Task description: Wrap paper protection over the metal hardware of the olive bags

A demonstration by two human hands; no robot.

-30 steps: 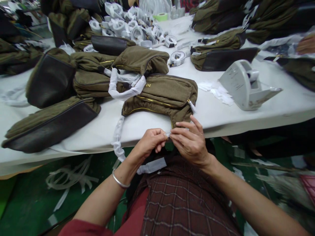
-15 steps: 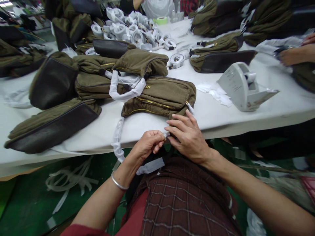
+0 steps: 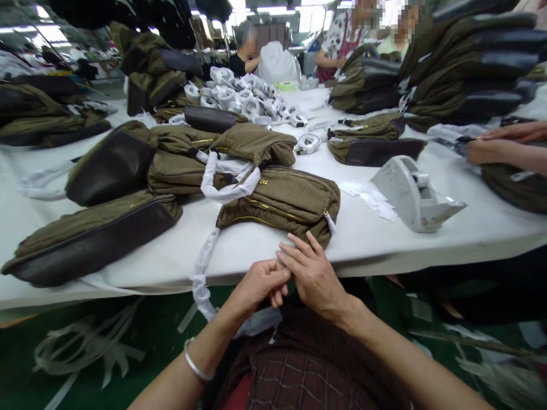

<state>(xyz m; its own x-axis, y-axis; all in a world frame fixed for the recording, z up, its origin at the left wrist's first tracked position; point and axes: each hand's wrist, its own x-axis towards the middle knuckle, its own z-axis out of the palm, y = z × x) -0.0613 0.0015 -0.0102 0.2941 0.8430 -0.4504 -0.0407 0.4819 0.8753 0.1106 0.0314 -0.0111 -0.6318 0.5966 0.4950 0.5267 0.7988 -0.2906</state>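
An olive fabric bag point(image 3: 294, 196) with gold zippers lies at the table's front edge. My left hand point(image 3: 261, 285) is closed in a pinch just below it; whatever is between the fingertips is hidden. My right hand point(image 3: 316, 279) meets those fingertips, its fingers stretched out and apart over the bag's near lower corner. From the bag's left end a strap in white wrapping point(image 3: 203, 279) hangs over the edge and passes behind my left forearm. Near the bag's right end, a zipper pull point(image 3: 330, 222) is wrapped in white.
A grey tape dispenser point(image 3: 405, 193) stands right, beside white paper pieces point(image 3: 374, 202). More olive bags with dark bases point(image 3: 98, 245) lie left. Coiled wrapped straps point(image 3: 252, 105) are heaped behind. Another person's hands point(image 3: 504, 145) work at far right, near stacked bags point(image 3: 465, 68).
The view has tilted up, showing more of the room and people behind. The small white piece seen at my left fingertips is now hidden, and my hands are closer together.
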